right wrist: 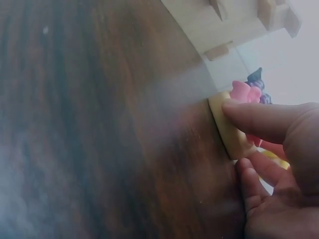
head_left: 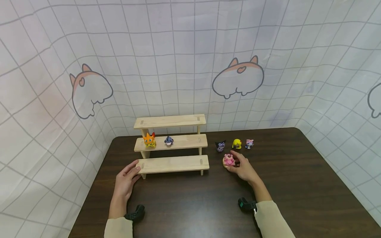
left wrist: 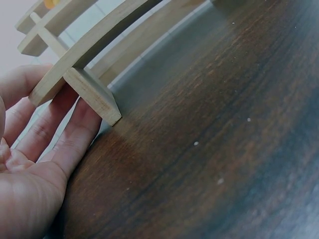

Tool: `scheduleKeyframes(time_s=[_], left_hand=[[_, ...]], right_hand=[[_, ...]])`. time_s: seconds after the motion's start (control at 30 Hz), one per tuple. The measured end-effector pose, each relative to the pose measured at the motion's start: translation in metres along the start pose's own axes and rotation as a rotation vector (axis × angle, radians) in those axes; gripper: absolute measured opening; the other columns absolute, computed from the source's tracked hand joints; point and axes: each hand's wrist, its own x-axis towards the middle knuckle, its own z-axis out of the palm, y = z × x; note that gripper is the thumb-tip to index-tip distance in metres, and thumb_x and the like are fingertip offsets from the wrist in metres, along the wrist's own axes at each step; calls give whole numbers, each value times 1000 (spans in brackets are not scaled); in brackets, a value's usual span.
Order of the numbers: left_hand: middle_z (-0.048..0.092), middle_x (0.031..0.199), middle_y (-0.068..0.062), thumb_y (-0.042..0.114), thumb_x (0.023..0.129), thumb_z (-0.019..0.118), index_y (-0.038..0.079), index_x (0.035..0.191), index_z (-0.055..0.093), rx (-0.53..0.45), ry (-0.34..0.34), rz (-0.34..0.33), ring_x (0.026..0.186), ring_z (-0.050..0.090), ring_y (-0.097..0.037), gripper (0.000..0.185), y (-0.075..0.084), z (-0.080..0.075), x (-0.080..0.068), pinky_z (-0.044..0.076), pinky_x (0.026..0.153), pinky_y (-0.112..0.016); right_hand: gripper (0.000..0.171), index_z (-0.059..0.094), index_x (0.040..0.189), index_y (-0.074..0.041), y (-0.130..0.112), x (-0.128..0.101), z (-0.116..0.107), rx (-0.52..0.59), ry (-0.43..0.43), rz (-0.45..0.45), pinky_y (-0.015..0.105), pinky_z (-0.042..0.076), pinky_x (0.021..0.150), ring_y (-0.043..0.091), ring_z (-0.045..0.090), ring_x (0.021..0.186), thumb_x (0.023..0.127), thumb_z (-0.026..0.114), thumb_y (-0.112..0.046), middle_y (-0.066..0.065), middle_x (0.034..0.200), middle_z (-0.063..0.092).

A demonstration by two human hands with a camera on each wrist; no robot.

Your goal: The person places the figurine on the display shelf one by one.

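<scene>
Pink figure (head_left: 229,159) sat on the dark table (head_left: 297,185), just right of the wooden step shelf (head_left: 172,164) and in front of three other small figs: dark one (head_left: 220,146), yellow one (head_left: 236,143), pale pink one (head_left: 249,143). We had our right hand (head_left: 242,167) curled round it, thumb and fingers pinching its cream-coloured base, as the right wrist view showed (right wrist: 230,130). It was still down on the tabletop, as far as we could tell. Our left hand (head_left: 126,180) lay flat w/ straight fingers against the left end of the lowest step, gripping nothing; the wrist cam showed the fingers (left wrist: 60,134) beside the shelf leg.

Risks as we judged them:
- Grip was low on the base only, so the top-heavy fig could tip or slip out on a quick lift.
- The dark fig stood near, just behind; a careless swing of the wrist or knuckles could knock it over, maybe the yellow one too.
- Shelf was light wood, steadied only by flat fingers; a bump against the right end could shift it and topple the orange fig (head_left: 149,140) and the grey-blue fig (head_left: 168,140) on the middle step.
- Steps were narrow, so anything set near the edge could roll off.
</scene>
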Motion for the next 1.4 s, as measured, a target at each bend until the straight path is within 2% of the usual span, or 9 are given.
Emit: scheduleKeyframes(time_s=[0.3, 1.0, 1.3, 1.4], left_hand=[[69, 117, 15, 23, 98, 71, 10, 148, 54, -2, 9, 7, 107, 68, 0, 54, -1, 0, 0, 57, 90, -20], [70, 118, 15, 24, 97, 72, 11, 147, 56, -6, 10, 0, 106, 69, -1, 54, -1, -1, 0, 57, 90, -22], [66, 128, 9, 25, 98, 71, 12, 148, 55, 4, 7, -7, 109, 68, -1, 54, -2, -1, 2, 57, 92, -22], [68, 124, 10, 24, 98, 71, 11, 147, 55, 3, 7, -4, 108, 69, -2, 53, -2, -1, 2, 57, 91, -22]], right_hand=[[61, 49, 147, -8, 0, -1, -1, 21, 3, 19, 38, 44, 92, 35, 49, 118, 93, 75, -11, 19, 133, 52], [56, 55, 140, -8, 5, -1, -2, 113, -2, -19, 33, 41, 87, 30, 51, 106, 90, 79, -13, 20, 128, 58], [57, 56, 142, -11, 9, -2, -1, 161, 31, -2, 33, 43, 88, 28, 52, 104, 90, 79, -13, 18, 128, 60], [58, 56, 142, -9, 9, -3, 0, 163, 56, -16, 31, 45, 87, 27, 53, 102, 89, 80, -11, 20, 128, 61]])
